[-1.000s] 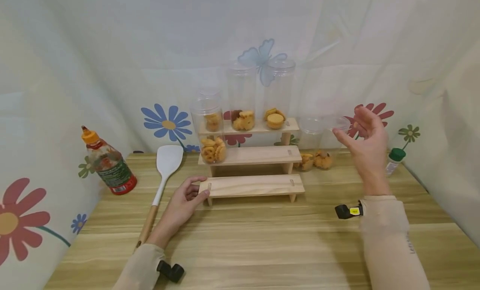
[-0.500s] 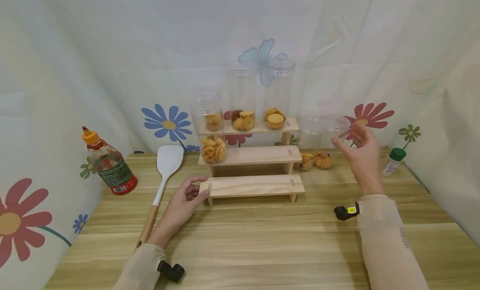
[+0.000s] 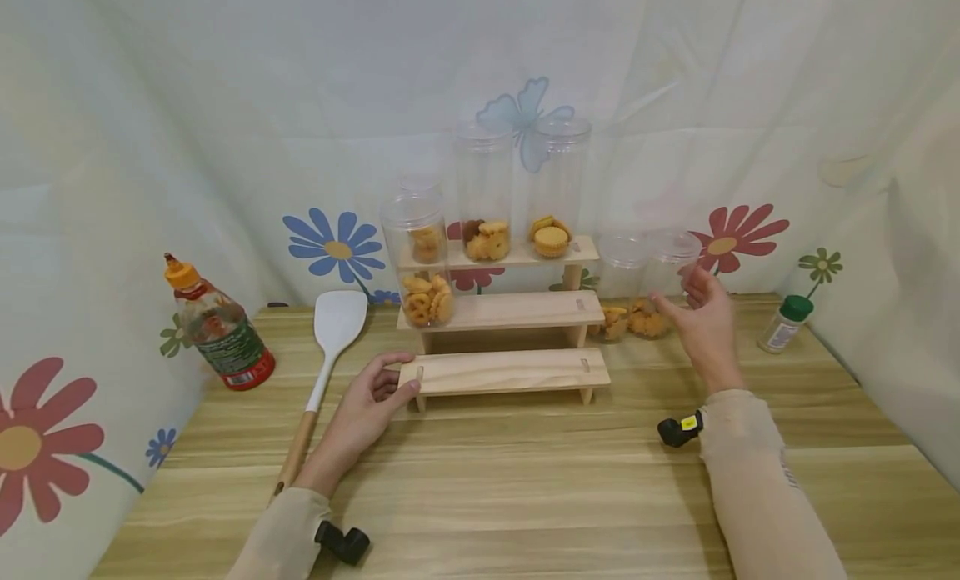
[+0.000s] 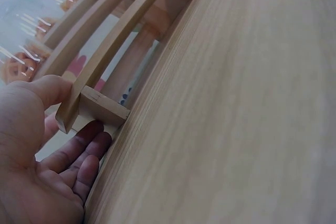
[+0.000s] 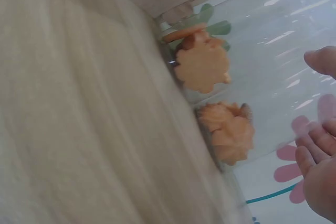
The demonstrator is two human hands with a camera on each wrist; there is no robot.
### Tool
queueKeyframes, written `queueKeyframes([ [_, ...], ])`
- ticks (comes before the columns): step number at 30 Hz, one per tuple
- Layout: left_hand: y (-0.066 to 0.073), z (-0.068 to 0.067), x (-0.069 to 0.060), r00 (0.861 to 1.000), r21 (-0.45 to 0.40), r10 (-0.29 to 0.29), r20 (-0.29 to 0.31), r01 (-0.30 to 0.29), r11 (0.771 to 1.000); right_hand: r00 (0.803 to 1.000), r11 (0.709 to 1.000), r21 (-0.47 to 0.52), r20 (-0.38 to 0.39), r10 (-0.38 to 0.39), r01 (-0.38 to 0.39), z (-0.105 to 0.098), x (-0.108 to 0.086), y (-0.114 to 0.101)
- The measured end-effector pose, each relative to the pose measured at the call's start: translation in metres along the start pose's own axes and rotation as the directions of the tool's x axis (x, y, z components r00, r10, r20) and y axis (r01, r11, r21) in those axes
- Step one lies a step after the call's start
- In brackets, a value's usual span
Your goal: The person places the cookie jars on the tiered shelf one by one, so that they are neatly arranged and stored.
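Observation:
My left hand (image 3: 360,413) holds the left end of the lowest step of a three-step wooden shelf (image 3: 510,372); in the left wrist view its thumb lies on the step (image 4: 107,51) and loosely curled fingers are by the leg. My right hand (image 3: 703,326), thumb and fingers spread, is at the right side of a clear jar of cookies (image 3: 647,320); contact cannot be told. A second jar (image 3: 612,323) stands just left of that one. In the right wrist view, the hand (image 5: 323,177) is beside the jar with cookies (image 5: 231,135) at its bottom.
Three jars stand on the top step, one with round cookies (image 3: 551,240). Another jar (image 3: 427,301) is on the middle step's left end. A sauce bottle (image 3: 228,338) and a white spatula (image 3: 337,322) lie to the left, the bottle tilted in view; a green-capped shaker (image 3: 786,326) stands right.
My right hand has moved left and down, closer to the right-hand jar. My left hand has stayed on the shelf.

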State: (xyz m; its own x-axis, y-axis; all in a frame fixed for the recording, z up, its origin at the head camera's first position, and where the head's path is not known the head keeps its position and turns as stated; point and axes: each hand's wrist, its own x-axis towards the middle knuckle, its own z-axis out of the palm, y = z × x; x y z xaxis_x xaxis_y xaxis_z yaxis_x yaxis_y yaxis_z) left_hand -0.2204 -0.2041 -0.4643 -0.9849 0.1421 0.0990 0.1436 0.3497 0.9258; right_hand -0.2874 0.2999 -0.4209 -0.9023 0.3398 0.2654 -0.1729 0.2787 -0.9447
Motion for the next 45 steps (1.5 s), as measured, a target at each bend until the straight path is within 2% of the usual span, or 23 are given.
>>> queueKeyframes([
  [12, 0.003, 0.0, 0.0, 1.0, 0.004, -0.002, 0.005, 0.002, 1.0, 1.0, 0.995, -0.103, 0.013, 0.018, -0.017, 0.008, 0.001, 0.018],
  [29, 0.002, 0.0, -0.001, 1.0, 0.003, -0.014, -0.001, 0.014, 1.0, 1.0, 0.995, -0.103, 0.013, 0.0, 0.001, 0.014, -0.002, 0.024],
  [36, 0.003, -0.001, -0.001, 1.0, 0.005, -0.026, 0.003, 0.026, 1.0, 0.999, 0.999, -0.044, -0.043, 0.005, -0.007, 0.016, -0.004, 0.022],
  [45, 0.003, 0.0, -0.001, 1.0, 0.003, -0.021, 0.002, 0.021, 1.0, 0.99, 0.999, -0.035, -0.143, 0.02, -0.026, 0.007, -0.004, -0.001],
])
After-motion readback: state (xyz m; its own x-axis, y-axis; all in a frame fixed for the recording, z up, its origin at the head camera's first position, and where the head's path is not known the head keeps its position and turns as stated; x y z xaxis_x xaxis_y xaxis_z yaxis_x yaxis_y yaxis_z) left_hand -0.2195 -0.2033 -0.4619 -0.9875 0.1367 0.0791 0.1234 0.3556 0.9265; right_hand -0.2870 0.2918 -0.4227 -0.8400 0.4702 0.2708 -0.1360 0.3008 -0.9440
